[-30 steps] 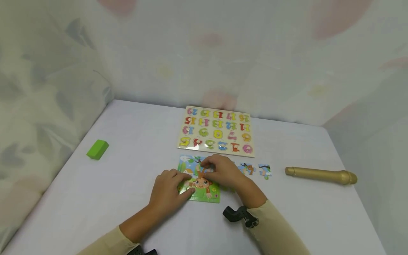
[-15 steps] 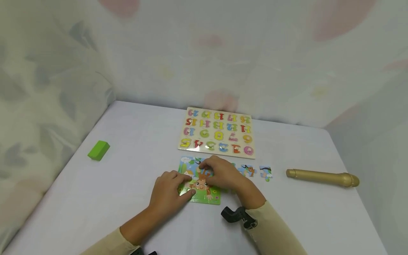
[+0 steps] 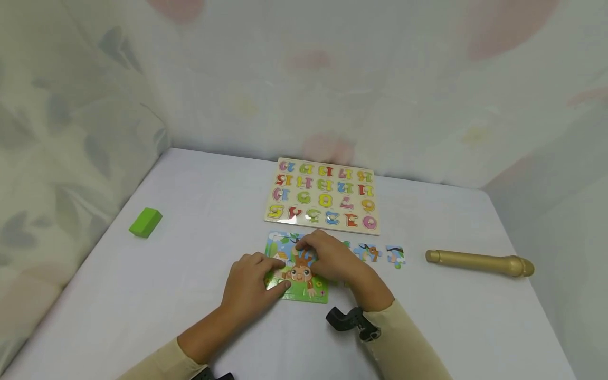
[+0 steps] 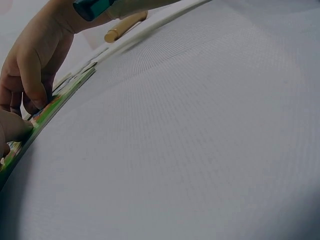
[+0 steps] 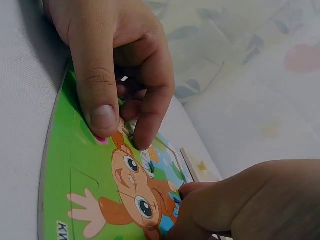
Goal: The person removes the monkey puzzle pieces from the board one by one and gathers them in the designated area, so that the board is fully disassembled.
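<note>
A monkey jigsaw puzzle in a flat tray lies on the white table, pieces fitted around the monkey's face. My left hand rests at its left side; in the right wrist view its thumb and a bent finger touch the picture, spread apart. Over the puzzle's upper right is my right hand, fingers bent down, thumb and index fingertips apart on the picture by the monkey's body. The hand hides that corner. Two loose jigsaw pieces, a squirrel piece and a branch piece, lie right of it.
Behind the puzzle lies a number board with colourful numerals. A green block sits at the left, and a gold microphone-shaped stick lies at the right. More pieces show partly beneath the right wrist. Patterned cloth hangs behind the table.
My right thumb has shifted slightly right, away from the index fingertip, and more of the monkey's body shows between them. My left hand stays in place.
</note>
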Action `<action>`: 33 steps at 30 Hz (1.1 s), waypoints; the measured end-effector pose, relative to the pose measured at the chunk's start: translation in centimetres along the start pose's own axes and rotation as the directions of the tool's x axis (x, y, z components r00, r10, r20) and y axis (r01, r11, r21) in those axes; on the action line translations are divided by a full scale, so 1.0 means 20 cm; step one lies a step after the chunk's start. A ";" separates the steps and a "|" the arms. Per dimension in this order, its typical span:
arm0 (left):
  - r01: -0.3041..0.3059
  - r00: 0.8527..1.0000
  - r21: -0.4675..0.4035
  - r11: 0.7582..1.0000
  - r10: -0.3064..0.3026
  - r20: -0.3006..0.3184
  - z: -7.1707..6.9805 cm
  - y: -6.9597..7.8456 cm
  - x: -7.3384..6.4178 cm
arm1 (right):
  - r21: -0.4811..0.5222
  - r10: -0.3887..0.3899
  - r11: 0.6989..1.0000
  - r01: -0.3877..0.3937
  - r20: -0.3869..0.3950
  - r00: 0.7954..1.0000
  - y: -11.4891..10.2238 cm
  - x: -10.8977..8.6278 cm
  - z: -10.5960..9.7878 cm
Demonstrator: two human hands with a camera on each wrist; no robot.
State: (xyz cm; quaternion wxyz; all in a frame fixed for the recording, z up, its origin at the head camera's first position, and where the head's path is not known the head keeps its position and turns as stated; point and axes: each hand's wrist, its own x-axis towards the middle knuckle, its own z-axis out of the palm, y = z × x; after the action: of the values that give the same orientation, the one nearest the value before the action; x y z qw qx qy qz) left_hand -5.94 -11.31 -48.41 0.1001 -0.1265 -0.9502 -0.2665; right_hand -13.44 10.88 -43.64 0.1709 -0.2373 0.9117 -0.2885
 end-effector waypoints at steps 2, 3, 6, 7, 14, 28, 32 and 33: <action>0.003 1.000 0.000 1.000 -0.003 0.001 0.00 0.00 0.00 | 0.001 0.011 1.000 -0.011 -0.004 1.000 0.00 0.00 0.01; 0.004 1.000 0.001 1.000 -0.004 0.002 0.00 0.00 0.00 | 0.005 0.014 1.000 -0.014 -0.006 1.000 0.00 0.00 0.01; 0.005 1.000 0.001 1.000 -0.005 0.005 0.00 0.00 0.00 | 0.006 0.021 1.000 -0.021 -0.018 1.000 0.01 0.00 0.01; 0.004 1.000 0.001 1.000 -0.004 0.006 0.00 0.00 0.00 | 0.005 0.020 1.000 -0.020 -0.022 1.000 0.01 0.00 0.02; -0.006 1.000 0.003 1.000 0.006 -0.003 0.01 -0.01 0.01 | 0.023 0.008 1.000 -0.007 -0.048 0.999 0.01 -0.01 0.02; -0.003 1.000 0.003 1.000 0.003 -0.003 0.01 -0.03 0.00 | 0.055 -0.065 0.996 0.069 -0.073 0.995 0.03 0.00 0.04; -0.002 1.000 -0.002 1.000 0.002 -0.005 0.02 -0.03 0.00 | 0.066 -0.067 0.995 0.073 -0.084 0.994 0.03 -0.01 0.05; -0.003 1.000 -0.005 1.000 0.003 -0.006 0.02 -0.03 0.00 | 0.077 -0.059 0.995 0.066 -0.086 0.995 0.03 -0.01 0.04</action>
State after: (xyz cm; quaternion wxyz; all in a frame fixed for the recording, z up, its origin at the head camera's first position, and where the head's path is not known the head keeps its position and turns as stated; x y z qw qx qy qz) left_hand -6.23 -11.53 -48.94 0.1029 -0.1275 -0.9491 -0.2689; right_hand -13.05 10.98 -44.60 0.1329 -0.2465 0.8979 -0.3395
